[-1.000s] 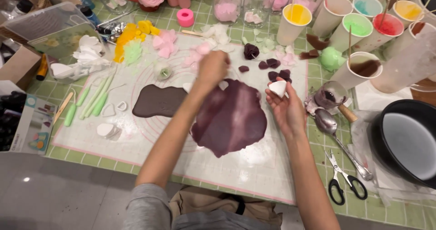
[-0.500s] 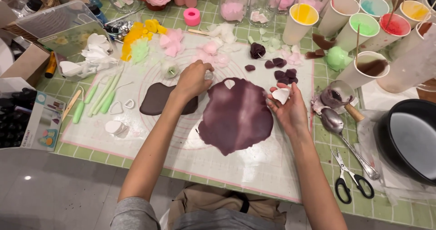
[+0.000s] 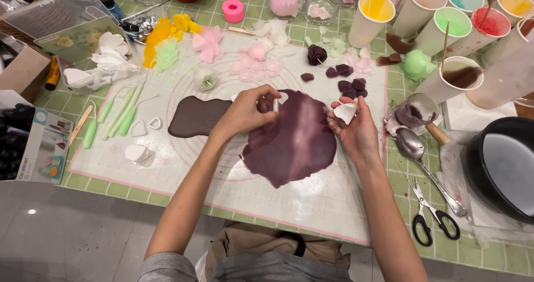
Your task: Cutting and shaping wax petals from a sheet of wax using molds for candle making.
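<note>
A flat sheet of dark purple paste (image 3: 292, 143) lies in the middle of a white work mat (image 3: 183, 165). My left hand (image 3: 245, 112) rests on the sheet's upper left edge, fingers pinched around a small white cutter. My right hand (image 3: 353, 123) is at the sheet's right edge and holds a small white petal-shaped piece (image 3: 345, 112). A brown sheet of paste (image 3: 194, 117) lies to the left. Several cut dark purple petals (image 3: 347, 79) sit just beyond the sheet.
Paper cups of coloured paste (image 3: 378, 12) stand along the back right. A spoon (image 3: 417, 154), scissors (image 3: 431, 218) and a black bowl (image 3: 498, 165) lie on the right. Green tools (image 3: 114, 115), white cutters (image 3: 139, 127) and yellow, pink and white petals lie at left and back.
My left hand has moved from the brown sheet onto the purple sheet's upper left edge. The right hand with the white piece has stayed at the sheet's right edge.
</note>
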